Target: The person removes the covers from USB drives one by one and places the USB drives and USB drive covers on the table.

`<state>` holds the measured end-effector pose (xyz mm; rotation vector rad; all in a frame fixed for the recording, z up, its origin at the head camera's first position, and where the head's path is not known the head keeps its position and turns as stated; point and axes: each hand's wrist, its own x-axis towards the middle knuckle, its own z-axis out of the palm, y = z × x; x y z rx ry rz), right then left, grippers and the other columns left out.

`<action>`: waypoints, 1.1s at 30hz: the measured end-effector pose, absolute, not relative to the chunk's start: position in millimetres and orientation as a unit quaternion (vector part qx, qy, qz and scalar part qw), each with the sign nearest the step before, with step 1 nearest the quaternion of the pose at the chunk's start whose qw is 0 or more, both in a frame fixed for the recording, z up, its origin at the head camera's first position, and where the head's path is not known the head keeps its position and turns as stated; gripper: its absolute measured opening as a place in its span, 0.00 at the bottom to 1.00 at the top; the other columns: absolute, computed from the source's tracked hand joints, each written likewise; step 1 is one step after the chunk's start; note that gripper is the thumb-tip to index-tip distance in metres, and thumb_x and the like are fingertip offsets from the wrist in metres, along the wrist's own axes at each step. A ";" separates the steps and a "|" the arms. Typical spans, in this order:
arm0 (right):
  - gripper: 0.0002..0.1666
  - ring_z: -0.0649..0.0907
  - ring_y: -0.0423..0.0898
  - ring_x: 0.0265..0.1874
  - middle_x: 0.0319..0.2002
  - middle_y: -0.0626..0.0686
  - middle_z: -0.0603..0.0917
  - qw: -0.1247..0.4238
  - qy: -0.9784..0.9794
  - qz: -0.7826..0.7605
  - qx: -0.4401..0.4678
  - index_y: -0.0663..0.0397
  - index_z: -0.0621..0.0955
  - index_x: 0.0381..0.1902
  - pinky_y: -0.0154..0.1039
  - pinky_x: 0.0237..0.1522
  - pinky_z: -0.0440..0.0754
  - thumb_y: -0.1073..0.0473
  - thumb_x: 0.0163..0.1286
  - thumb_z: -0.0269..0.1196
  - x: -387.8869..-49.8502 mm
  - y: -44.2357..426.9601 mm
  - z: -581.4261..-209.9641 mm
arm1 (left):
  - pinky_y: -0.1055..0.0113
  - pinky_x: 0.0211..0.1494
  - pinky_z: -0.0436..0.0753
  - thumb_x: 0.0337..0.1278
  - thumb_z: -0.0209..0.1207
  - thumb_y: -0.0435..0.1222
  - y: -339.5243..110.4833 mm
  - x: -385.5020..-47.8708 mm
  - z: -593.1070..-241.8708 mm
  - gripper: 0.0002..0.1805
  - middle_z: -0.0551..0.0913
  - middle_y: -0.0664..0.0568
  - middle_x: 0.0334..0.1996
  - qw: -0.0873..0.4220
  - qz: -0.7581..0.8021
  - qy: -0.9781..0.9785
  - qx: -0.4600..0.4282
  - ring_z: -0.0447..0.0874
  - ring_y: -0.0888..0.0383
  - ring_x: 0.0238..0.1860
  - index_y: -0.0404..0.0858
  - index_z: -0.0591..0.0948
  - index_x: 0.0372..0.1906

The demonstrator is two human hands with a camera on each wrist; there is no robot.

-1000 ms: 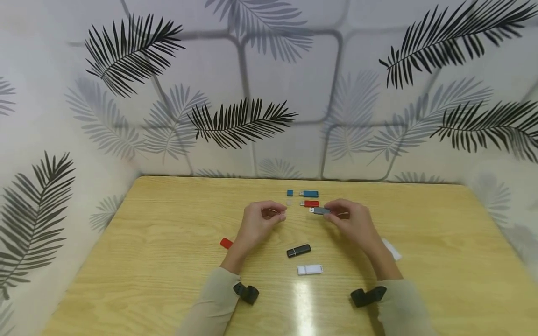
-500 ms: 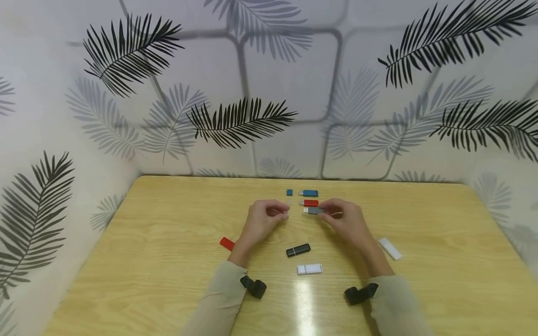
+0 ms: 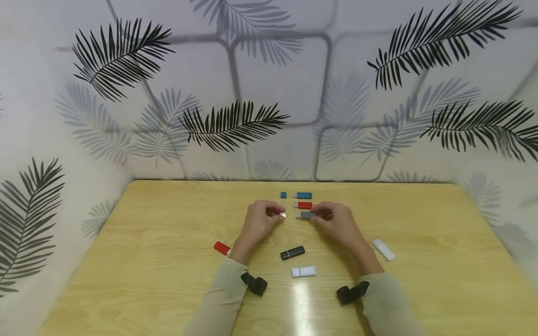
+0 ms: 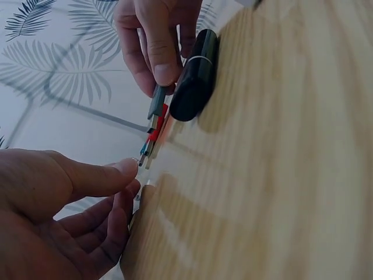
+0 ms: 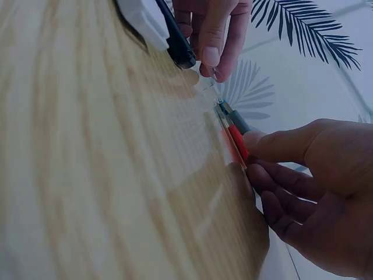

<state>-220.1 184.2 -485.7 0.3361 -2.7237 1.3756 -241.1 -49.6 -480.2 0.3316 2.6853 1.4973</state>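
Note:
My right hand pinches the rear end of a grey USB stick, its metal plug pointing left, just below a red USB stick. In the right wrist view the grey stick sits between thumb and fingertips. My left hand pinches a small clear cap, mostly covered by the fingertips, level with the grey stick and apart from it. Above lie a blue USB stick and a small blue cap. A pale cap behind the left fingertips is barely visible.
Nearer on the wooden table lie a black USB stick and a white one. Another red stick is beside my left forearm, and a white stick lies right of my right forearm. A patterned wall stands behind.
My right hand has moved left and slightly down with the grey stick, bringing it under the red one. My left hand still pinches its small cap, now lower beside the row. The head view has shifted slightly.

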 end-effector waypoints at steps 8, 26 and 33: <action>0.08 0.84 0.45 0.33 0.35 0.53 0.88 0.037 -0.891 0.439 0.111 0.61 0.87 0.42 0.39 0.38 0.83 0.68 0.64 0.72 -222.1 178.2 -486.6 | 0.64 0.37 0.83 0.59 0.70 0.26 -51.3 -239.3 -477.8 0.04 0.88 0.48 0.33 0.018 0.469 0.877 0.105 0.81 0.58 0.31 0.35 0.90 0.38; 0.10 0.82 0.46 0.34 0.36 0.53 0.86 0.027 -0.899 0.428 0.087 0.61 0.87 0.43 0.40 0.38 0.80 0.67 0.64 0.73 -223.3 177.8 -486.5 | 0.65 0.36 0.84 0.58 0.72 0.28 -48.9 -244.3 -483.3 0.05 0.89 0.50 0.33 0.012 0.455 0.883 0.112 0.84 0.58 0.31 0.36 0.91 0.39; 0.09 0.83 0.46 0.34 0.38 0.54 0.87 0.026 -0.898 0.430 0.086 0.61 0.87 0.43 0.41 0.39 0.81 0.67 0.64 0.72 -223.8 178.4 -487.3 | 0.65 0.36 0.84 0.57 0.72 0.28 -48.1 -244.1 -481.3 0.05 0.89 0.50 0.32 0.009 0.453 0.884 0.111 0.84 0.59 0.30 0.36 0.90 0.39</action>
